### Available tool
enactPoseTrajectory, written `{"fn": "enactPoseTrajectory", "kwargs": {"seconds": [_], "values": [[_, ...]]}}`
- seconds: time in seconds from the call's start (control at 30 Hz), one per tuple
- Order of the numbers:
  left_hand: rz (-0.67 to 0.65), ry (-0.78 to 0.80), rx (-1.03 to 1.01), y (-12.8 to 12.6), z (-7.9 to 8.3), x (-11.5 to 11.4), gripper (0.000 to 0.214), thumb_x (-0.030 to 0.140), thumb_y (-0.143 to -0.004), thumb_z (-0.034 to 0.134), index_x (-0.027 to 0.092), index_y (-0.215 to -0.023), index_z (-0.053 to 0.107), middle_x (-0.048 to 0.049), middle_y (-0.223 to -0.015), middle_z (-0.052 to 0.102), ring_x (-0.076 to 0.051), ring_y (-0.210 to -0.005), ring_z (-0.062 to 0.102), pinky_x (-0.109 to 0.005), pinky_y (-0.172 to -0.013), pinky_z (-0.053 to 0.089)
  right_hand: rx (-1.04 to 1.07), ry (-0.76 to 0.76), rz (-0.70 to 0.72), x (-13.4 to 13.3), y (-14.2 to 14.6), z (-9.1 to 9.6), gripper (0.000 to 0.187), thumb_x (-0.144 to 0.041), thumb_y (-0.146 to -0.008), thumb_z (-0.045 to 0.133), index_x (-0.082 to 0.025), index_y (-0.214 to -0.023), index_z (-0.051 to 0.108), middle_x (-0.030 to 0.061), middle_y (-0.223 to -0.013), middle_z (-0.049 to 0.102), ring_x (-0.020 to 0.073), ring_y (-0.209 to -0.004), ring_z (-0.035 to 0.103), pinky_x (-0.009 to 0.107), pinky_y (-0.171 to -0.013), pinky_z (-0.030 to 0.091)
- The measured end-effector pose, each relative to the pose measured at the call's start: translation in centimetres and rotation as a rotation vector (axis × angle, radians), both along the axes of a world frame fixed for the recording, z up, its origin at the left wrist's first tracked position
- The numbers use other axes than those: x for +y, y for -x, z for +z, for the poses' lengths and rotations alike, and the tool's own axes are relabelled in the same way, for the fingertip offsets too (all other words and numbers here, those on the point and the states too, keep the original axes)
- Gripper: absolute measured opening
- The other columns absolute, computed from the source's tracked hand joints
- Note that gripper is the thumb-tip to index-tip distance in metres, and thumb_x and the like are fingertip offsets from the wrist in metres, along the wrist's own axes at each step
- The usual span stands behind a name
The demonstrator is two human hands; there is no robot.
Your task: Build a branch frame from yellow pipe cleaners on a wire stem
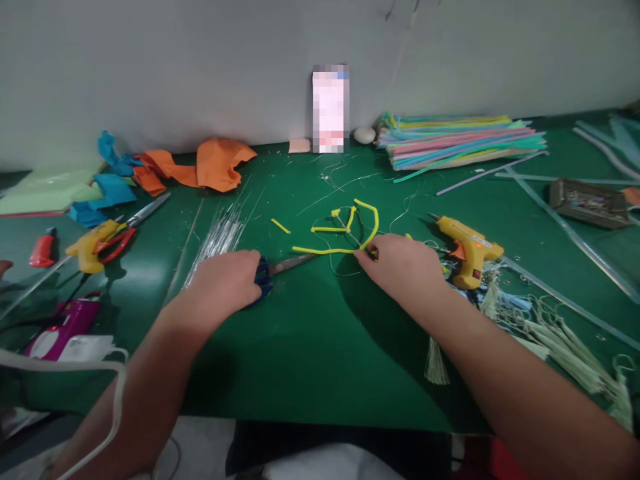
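My left hand (227,280) is closed around the dark blue handle of a pair of scissors (293,263). Their blade points right across the green table, toward the yellow pieces. Thumb and fingers of my right hand (400,263) pinch a bent yellow pipe cleaner (327,251) at its lower right; the fingertips are partly hidden. Beside it a straight yellow piece (330,229) and a short bent one form an angular shape, with thin wire around them. A short loose yellow piece (281,226) lies to the left. Silvery wires (217,233) lie just beyond my left hand.
A yellow glue gun (470,252) and pale tassels (565,347) lie on the right. Coloured pipe cleaners (460,143) are bundled at the back, near a propped phone (330,110). Orange paper (223,163), another glue gun (95,245) and red-handled scissors (117,245) are at left.
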State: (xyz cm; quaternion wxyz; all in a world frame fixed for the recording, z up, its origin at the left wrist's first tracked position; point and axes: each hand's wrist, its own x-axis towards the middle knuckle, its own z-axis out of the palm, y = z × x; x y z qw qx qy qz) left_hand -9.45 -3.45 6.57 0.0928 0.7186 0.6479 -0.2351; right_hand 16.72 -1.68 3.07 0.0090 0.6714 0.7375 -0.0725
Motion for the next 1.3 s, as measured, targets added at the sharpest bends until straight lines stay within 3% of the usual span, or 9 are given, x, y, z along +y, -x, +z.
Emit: {"fn": "enactPoseTrajectory", "kwargs": {"seconds": [0.17, 0.4, 0.57, 0.77, 1.07, 1.2, 1.3], "values": [[0.050, -0.013, -0.055, 1.1, 0.0, -0.2, 0.024, 0.034, -0.075, 0.056, 0.022, -0.096, 0.058, -0.0107, -0.089, 0.069, -0.028, -0.071, 0.064, -0.033, -0.054, 0.035, -0.078, -0.054, 0.061, -1.0, 0.1, 1.7, 0.035, -0.045, -0.094, 0.049, -0.016, -0.091, 0.069, 0.0118, -0.096, 0.071, 0.0250, -0.075, 0.067, 0.032, -0.052, 0.029], [0.056, -0.093, -0.275, 2.6, 0.0, -0.6, 0.024, 0.032, -0.072, 0.060, 0.025, -0.095, 0.058, -0.0059, -0.084, 0.068, -0.023, -0.066, 0.059, -0.031, -0.054, 0.032, 0.096, -0.044, 0.164, 0.3, -0.5, 3.3, 0.031, -0.052, -0.082, 0.063, -0.022, -0.081, 0.071, 0.0075, -0.083, 0.073, 0.0187, -0.059, 0.057, 0.029, -0.046, 0.025], [0.149, -0.148, -0.358, 2.7, 0.9, -0.7, 0.022, 0.040, -0.075, 0.062, 0.027, -0.093, 0.057, -0.0047, -0.087, 0.068, -0.026, -0.073, 0.060, -0.032, -0.060, 0.035, 0.248, -0.004, 0.169, 1.2, 0.3, 3.4, 0.024, -0.044, -0.085, 0.061, -0.022, -0.082, 0.072, 0.0058, -0.081, 0.072, 0.0196, -0.067, 0.059, 0.031, -0.051, 0.032], [0.214, -0.222, -0.380, 1.9, 0.7, -0.8, 0.023, 0.037, -0.074, 0.064, 0.028, -0.092, 0.053, -0.0043, -0.086, 0.066, -0.027, -0.076, 0.060, -0.034, -0.062, 0.036, 0.356, -0.022, 0.239, 1.9, 1.2, 0.9, 0.017, -0.032, -0.086, 0.061, -0.021, -0.094, 0.071, 0.0047, -0.093, 0.070, 0.0174, -0.074, 0.061, 0.030, -0.059, 0.038], [0.233, -0.111, -0.527, 0.1, -0.1, -0.9, 0.021, 0.037, -0.077, 0.061, 0.024, -0.090, 0.051, -0.0009, -0.078, 0.063, -0.021, -0.071, 0.060, -0.032, -0.060, 0.040, 0.558, -0.084, 0.381, 2.3, 2.3, -4.3, 0.020, -0.020, -0.087, 0.053, -0.021, -0.096, 0.070, 0.0059, -0.096, 0.068, 0.0155, -0.073, 0.060, 0.029, -0.062, 0.043], [0.245, -0.050, -0.678, 0.5, -0.4, -1.4, 0.020, 0.034, -0.079, 0.060, 0.025, -0.092, 0.049, 0.0027, -0.070, 0.058, -0.016, -0.062, 0.055, -0.029, -0.055, 0.038, 0.587, -0.136, 0.451, 2.3, 2.2, -5.1, 0.019, -0.019, -0.089, 0.049, -0.019, -0.088, 0.069, 0.0072, -0.093, 0.065, 0.0171, -0.080, 0.060, 0.030, -0.066, 0.044], [0.307, 0.089, -0.875, 0.8, -0.5, -1.9, 0.019, 0.030, -0.079, 0.060, 0.025, -0.094, 0.049, 0.0044, -0.067, 0.054, -0.013, -0.056, 0.051, -0.026, -0.050, 0.037, 0.582, -0.134, 0.452, 2.3, 2.2, -5.0, 0.021, -0.019, -0.090, 0.048, -0.017, -0.086, 0.068, 0.0082, -0.092, 0.064, 0.0181, -0.081, 0.061, 0.030, -0.067, 0.045]]}}
